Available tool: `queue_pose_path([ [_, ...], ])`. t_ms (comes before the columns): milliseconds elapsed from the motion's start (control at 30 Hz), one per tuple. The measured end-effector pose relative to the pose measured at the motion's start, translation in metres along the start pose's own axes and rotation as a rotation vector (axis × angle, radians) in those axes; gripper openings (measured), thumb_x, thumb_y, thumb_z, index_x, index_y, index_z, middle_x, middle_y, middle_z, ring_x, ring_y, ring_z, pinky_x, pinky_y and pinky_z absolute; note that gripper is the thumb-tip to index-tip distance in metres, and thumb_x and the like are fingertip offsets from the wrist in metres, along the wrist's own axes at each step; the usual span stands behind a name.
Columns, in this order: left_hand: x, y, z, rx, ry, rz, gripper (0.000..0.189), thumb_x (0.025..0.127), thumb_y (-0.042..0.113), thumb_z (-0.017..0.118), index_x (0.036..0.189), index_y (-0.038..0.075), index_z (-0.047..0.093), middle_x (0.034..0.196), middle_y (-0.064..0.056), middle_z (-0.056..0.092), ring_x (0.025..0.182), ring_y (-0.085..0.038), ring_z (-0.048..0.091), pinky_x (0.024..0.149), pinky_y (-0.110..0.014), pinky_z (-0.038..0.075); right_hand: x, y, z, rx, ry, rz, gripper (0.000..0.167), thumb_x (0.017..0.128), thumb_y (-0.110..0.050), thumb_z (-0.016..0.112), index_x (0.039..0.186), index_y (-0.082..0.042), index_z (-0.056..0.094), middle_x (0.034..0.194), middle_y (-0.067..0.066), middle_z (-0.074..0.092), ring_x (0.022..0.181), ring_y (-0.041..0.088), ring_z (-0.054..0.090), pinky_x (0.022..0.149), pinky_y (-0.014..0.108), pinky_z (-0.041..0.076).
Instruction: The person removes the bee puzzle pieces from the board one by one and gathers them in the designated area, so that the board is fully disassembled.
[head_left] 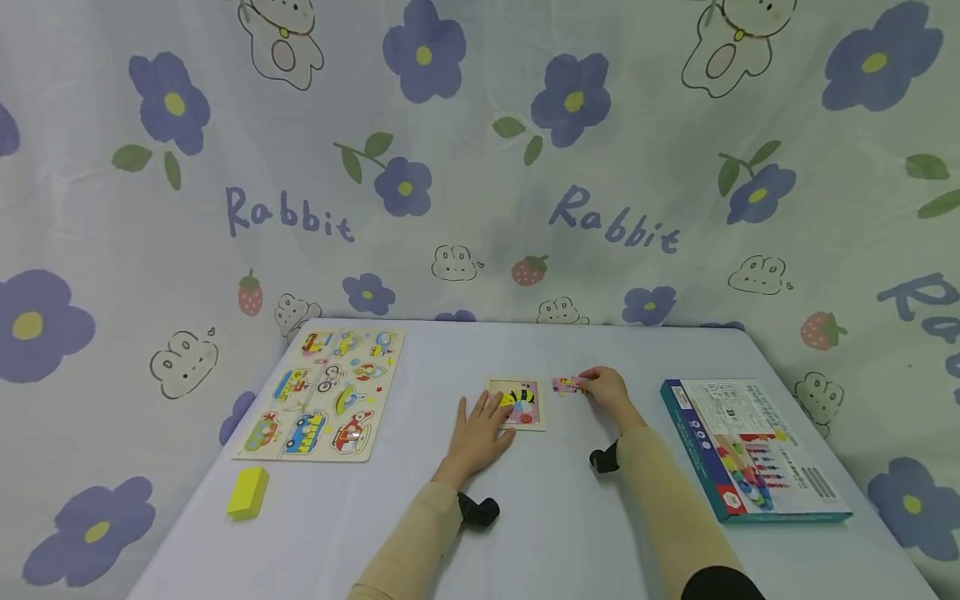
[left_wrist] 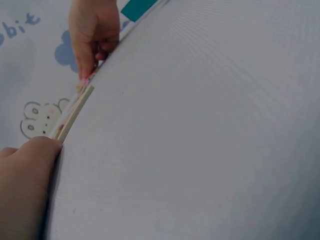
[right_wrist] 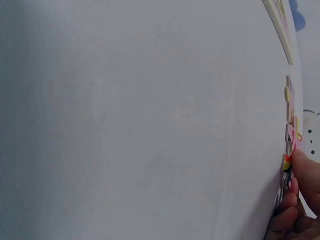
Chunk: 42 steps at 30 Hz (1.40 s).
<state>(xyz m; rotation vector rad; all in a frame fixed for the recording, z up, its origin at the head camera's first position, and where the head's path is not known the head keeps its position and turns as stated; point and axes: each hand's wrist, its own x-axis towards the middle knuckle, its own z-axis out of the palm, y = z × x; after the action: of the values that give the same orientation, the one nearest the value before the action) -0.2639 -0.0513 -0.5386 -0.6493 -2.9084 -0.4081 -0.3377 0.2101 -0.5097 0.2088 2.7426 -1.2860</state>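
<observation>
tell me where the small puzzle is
In the head view, the small puzzle lies near the middle of the table, the left hand on its left edge, loose pieces to its right.

Left grip (head_left: pixel 477 433) spread, right grip (head_left: pixel 607 391) pinched

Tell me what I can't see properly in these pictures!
Head view: left side of the puzzle frame, partly covered by the left hand.
Head view: number of puzzle pieces by the right hand; too small, partly covered by it.
Head view: fine print on the box, too tiny.
Left wrist view: left hand, cut off by the left edge.
</observation>
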Motion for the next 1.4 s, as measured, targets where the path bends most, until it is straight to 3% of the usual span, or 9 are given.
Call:
queue_pose_path([
  [667, 0.001, 0.000, -0.001, 0.008, 0.001, -0.006, 0.046, 0.091, 0.045, 0.046, 0.131, 0.022, 0.051, 0.146, -0.001, 0.038, 0.138, -0.027, 0.025, 0.107, -0.059, 0.011, -0.001, -0.004, -0.001, -0.060, 0.031, -0.033, 0.025, 0.089, -0.016, 0.059, 0.106, 0.001, 0.064, 0.105, 0.017, 0.063, 0.095, 0.028, 0.055, 0.081, 0.040, 0.042],
  [1000, -0.001, -0.001, -0.003, -0.046, -0.011, -0.004, 0.051, 0.091, 0.045, 0.048, 0.135, 0.020, 0.047, 0.147, -0.005, 0.035, 0.137, -0.030, 0.025, 0.106, -0.061, 0.009, -0.001, -0.015, 0.005, 0.008, 0.070, -0.067, 0.024, 0.086, -0.010, 0.060, 0.108, 0.002, 0.062, 0.091, 0.013, 0.057, 0.081, 0.023, 0.051, 0.065, 0.028, 0.040],
  [1167, 0.002, 0.001, -0.004, -0.052, -0.038, -0.015, 0.053, 0.091, 0.049, 0.046, 0.138, 0.025, 0.044, 0.151, -0.006, 0.026, 0.138, -0.031, 0.021, 0.105, -0.063, 0.009, 0.000, -0.031, 0.022, 0.057, 0.022, -0.105, 0.023, 0.087, -0.008, 0.061, 0.109, 0.000, 0.061, 0.088, 0.010, 0.054, 0.074, 0.018, 0.050, 0.059, 0.023, 0.041],
  [1267, 0.005, 0.005, -0.005, -0.040, -0.058, -0.013, 0.054, 0.091, 0.053, 0.044, 0.140, 0.030, 0.041, 0.152, -0.007, 0.023, 0.139, -0.033, 0.018, 0.103, -0.066, 0.009, -0.003, -0.041, 0.032, 0.052, -0.024, -0.125, 0.022, 0.088, -0.010, 0.061, 0.109, -0.003, 0.062, 0.092, 0.010, 0.055, 0.077, 0.019, 0.051, 0.061, 0.026, 0.041],
  [1400, 0.008, 0.009, -0.002, 0.017, -0.088, -0.016, 0.055, 0.090, 0.057, 0.041, 0.140, 0.034, 0.039, 0.152, -0.008, 0.022, 0.139, -0.034, 0.016, 0.101, -0.068, 0.008, -0.007, -0.051, 0.043, -0.047, -0.124, -0.256, 0.022, 0.086, -0.009, 0.062, 0.108, -0.006, 0.064, 0.098, 0.012, 0.056, 0.085, 0.022, 0.051, 0.069, 0.033, 0.041],
])
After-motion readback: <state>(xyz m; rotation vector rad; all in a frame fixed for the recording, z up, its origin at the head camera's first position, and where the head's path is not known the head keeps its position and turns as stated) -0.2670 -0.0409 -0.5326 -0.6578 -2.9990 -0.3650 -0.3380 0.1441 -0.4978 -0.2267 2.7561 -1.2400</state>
